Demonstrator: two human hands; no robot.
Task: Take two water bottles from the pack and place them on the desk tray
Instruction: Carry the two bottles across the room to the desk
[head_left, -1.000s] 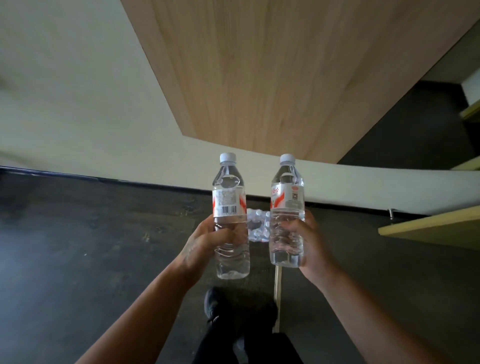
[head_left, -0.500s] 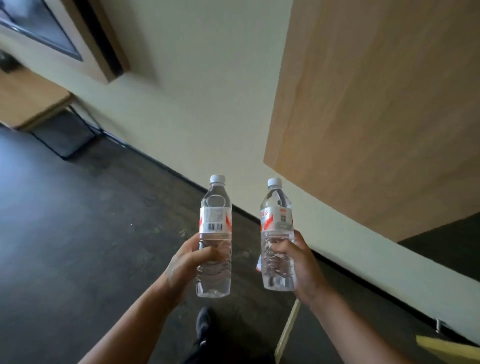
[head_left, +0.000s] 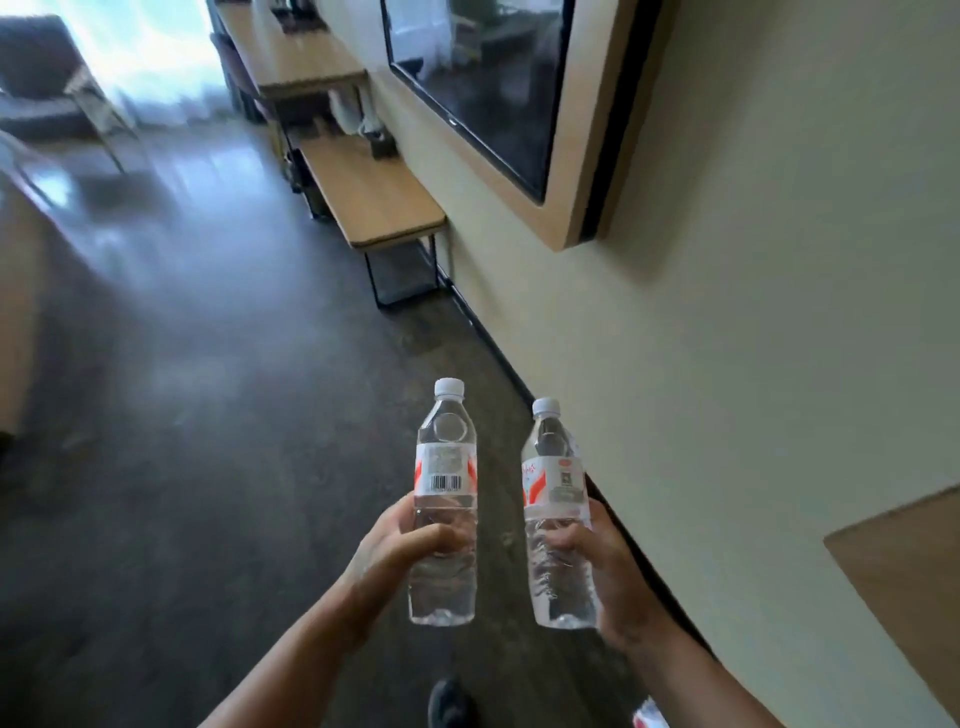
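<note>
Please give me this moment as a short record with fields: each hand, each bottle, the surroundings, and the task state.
left hand: closed grip on left water bottle
right hand: closed grip on right water bottle
bottles: upright, white caps on, apart
surroundings: dark floor, wall-mounted screen, low wooden bench along the wall
task state: both bottles carried; tray not identifiable

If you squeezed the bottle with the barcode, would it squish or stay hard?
Probably it would give only a little. The bottle in the left hand looks like thin, ribbed clear plastic, which dents easily, but it seems full of water and its cap is on, so it should push back. It likely feels fairly heavy for its size.
</note>
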